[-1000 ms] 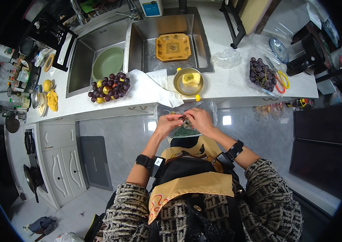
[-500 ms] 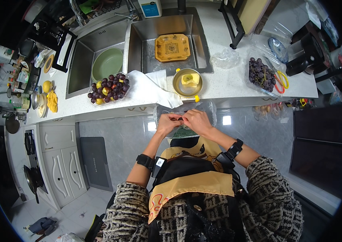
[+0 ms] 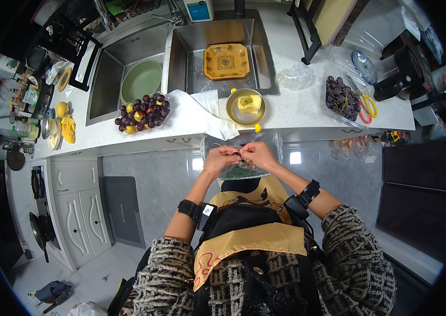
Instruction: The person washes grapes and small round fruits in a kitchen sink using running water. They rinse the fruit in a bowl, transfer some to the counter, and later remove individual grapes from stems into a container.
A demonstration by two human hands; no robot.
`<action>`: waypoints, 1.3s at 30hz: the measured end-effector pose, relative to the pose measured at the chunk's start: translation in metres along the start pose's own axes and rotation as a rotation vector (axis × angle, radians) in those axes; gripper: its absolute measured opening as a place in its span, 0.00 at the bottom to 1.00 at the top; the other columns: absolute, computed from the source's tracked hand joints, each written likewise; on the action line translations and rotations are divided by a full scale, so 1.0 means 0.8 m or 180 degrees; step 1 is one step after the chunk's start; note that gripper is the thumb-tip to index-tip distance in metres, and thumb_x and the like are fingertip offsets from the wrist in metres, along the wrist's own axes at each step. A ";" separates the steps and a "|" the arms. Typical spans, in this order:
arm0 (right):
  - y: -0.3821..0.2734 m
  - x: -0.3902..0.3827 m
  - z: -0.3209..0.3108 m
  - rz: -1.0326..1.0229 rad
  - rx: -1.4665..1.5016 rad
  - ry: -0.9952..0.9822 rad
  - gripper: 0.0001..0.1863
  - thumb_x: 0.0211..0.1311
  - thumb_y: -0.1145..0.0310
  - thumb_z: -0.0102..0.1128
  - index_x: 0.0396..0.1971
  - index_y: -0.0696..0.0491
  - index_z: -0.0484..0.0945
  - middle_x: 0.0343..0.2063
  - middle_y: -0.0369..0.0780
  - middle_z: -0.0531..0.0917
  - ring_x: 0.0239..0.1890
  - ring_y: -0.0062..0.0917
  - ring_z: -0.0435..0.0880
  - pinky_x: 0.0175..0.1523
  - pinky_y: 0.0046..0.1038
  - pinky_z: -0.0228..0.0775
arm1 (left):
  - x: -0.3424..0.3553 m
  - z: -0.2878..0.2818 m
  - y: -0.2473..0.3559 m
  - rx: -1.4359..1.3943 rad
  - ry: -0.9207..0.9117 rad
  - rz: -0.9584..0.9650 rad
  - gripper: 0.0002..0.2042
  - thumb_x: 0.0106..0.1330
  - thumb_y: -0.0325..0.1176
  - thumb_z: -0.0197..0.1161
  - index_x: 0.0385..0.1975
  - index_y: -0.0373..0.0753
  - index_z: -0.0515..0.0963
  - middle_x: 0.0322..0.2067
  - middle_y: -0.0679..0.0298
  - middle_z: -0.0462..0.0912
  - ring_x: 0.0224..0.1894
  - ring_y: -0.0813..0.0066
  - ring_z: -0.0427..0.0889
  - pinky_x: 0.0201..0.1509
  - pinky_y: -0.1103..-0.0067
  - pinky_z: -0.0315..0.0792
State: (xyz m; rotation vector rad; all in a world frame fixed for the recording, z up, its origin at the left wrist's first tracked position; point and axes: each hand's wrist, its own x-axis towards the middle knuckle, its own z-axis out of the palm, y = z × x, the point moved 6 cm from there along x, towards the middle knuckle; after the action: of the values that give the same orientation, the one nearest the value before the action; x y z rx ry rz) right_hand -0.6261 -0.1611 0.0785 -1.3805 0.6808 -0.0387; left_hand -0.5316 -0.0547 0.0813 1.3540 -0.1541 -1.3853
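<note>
My left hand (image 3: 223,159) and my right hand (image 3: 257,156) meet close together in front of the counter, fingertips pinched on a small dark grape (image 3: 238,155), mostly hidden by the fingers. Beneath them hangs a bin lined with a clear plastic bag (image 3: 270,141). On the counter edge just beyond, a steel bowl with yellow handles (image 3: 231,113) holds a peeled yellow piece of fruit (image 3: 249,103). To its left, dark grapes and yellow fruit (image 3: 144,113) fill a clear tray beside white paper towels (image 3: 191,113). A second tray of dark grapes (image 3: 341,98) stands to the right.
Behind is a double sink: a green basin (image 3: 141,81) in the left bowl, a yellow octagonal plate (image 3: 226,61) in the right. Scissors (image 3: 366,105) with red and yellow handles lie by the right tray. A crumpled plastic bag (image 3: 295,76) rests nearby; yellow gloves (image 3: 68,129) lie far left.
My fingers have shifted slightly around the grape, the right fingertips turning a little. Both hands stay over the bin, and the counter things remain where they were.
</note>
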 end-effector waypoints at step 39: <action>-0.067 -0.045 0.005 -0.1649 -0.1990 0.0978 0.06 0.48 0.73 0.58 0.28 0.57 0.80 0.27 0.41 0.80 0.28 0.32 0.80 0.34 0.27 0.70 | 0.010 -0.002 -0.027 -0.1629 -0.0389 -0.0258 0.07 0.57 0.19 0.55 0.35 0.30 0.73 0.34 0.56 0.78 0.37 0.68 0.79 0.44 0.78 0.77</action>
State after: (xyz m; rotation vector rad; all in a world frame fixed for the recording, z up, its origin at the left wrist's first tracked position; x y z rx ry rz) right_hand -0.6340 -0.1545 0.1423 -2.1590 0.5906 -0.4923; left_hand -0.5406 -0.0518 0.0607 0.8580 0.1688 -1.4511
